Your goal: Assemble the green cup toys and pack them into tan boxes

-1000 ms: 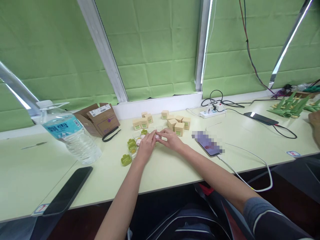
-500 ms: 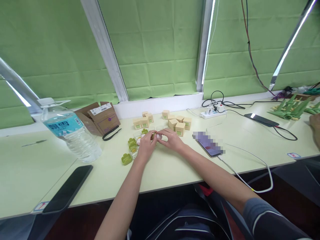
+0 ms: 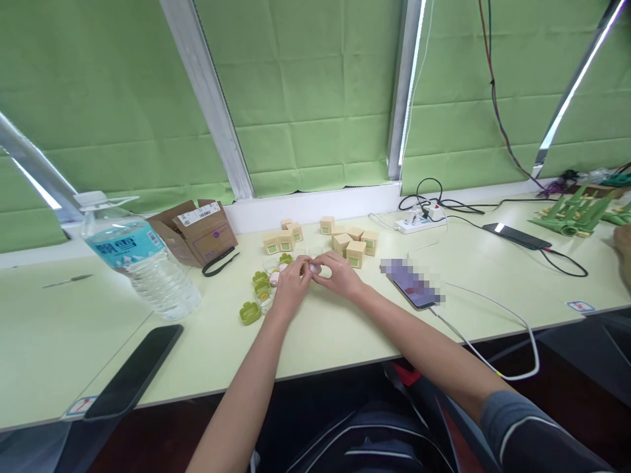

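My left hand (image 3: 293, 281) and my right hand (image 3: 340, 274) meet over the table, fingertips pinched on a small pale, rounded piece (image 3: 314, 268). Fingers cover most of it, so its kind does not show. Left of my left hand lie green flower-shaped cups (image 3: 250, 313), mixed with clear containers (image 3: 264, 299) and a pinkish-white piece (image 3: 274, 279). Beyond my hands sit several small tan boxes with green windows, one (image 3: 355, 254) close to my right hand and others (image 3: 285, 242) further left.
At the left stand a large water bottle (image 3: 142, 263) and an open cardboard box (image 3: 202, 236). A black phone (image 3: 135, 371) lies at the front edge. Right of my arms are a phone (image 3: 411, 284) on a white cable and a power strip (image 3: 419, 223). Someone's hand (image 3: 622, 253) shows far right.
My hands stay in almost the same place with the small piece between them; only the fingers shift slightly. Nothing else on the table has visibly moved.
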